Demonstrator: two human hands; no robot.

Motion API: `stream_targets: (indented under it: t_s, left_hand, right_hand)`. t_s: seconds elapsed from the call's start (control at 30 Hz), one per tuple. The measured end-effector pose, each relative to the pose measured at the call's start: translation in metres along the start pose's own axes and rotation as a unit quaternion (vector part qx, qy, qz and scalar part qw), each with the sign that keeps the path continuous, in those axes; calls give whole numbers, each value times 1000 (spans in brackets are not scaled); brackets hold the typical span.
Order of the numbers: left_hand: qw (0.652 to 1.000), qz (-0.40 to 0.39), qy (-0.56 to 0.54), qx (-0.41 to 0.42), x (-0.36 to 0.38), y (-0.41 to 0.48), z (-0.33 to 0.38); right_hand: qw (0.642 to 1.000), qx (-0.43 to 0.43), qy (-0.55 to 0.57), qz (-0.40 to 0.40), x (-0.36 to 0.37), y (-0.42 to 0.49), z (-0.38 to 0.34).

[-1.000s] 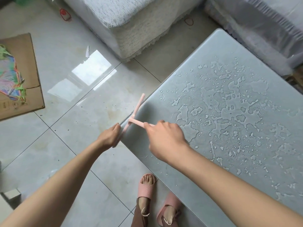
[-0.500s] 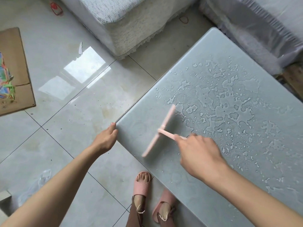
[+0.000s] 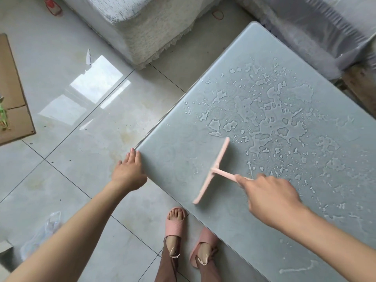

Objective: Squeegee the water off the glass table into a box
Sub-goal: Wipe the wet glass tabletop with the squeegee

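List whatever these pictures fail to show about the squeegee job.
1. Box: nowhere in the head view; outside the frame.
2. Squeegee handle end: hidden inside the right hand.
3. Whether the blade's edge touches the glass table: hidden under the blade, seen from above.
4. Table's right part: cut off by the frame's right edge.
5. Cardboard: cut off by the left edge.

Pale glossy floor tiles point(image 3: 61, 180) catch a bright window reflection point(image 3: 97, 82) at mid-left. A flattened cardboard sheet point(image 3: 12, 94) lies at the left edge with some green scraps point(image 3: 3, 117) on it. At the far side stand a lace-covered sofa point(image 3: 146, 31) and, to the right, a plastic-draped seat point(image 3: 315, 27). A white shard point(image 3: 88, 57) lies near the reflection. A crumpled clear bag point(image 3: 43, 231) sits near left. Pink slippers point(image 3: 175, 224) are on the near floor.
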State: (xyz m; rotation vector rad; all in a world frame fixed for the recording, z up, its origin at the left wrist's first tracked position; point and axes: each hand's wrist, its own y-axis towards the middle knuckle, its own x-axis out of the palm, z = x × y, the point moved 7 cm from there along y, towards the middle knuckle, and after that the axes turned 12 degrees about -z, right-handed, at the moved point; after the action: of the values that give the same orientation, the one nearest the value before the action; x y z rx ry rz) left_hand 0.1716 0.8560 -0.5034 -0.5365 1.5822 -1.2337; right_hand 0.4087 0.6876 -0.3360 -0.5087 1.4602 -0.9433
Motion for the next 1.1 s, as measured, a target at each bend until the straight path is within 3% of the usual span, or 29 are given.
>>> stream_targets:
  t_s: [0.1, 0.27, 0.37, 0.73, 0.93, 1.1]
  left_hand:
    - [1000, -5, -13, 5, -3, 1, 0]
    - [1000, -8, -18, 15, -2, -1, -5]
    - [1000, -14, -15, 14, 2, -4, -4]
    - [999, -27, 13, 23, 5, -7, -3]
    - [998, -18, -54, 39, 3, -4, -6]
    - [986, 41, -154, 51, -2, -4, -16]
  right_hand:
    - [1000, 2, -9, 7, -6, -11, 4]
    - [993, -93, 0, 69, -36, 8, -67]
    - [988, -138, -41, 57, -44, 25, -103]
    - [998, -29, -41, -41, -14, -5, -3]
    - [990, -122, -22, 71, -62, 18, -67]
    - [982, -174, -16, 68, -80, 57, -126]
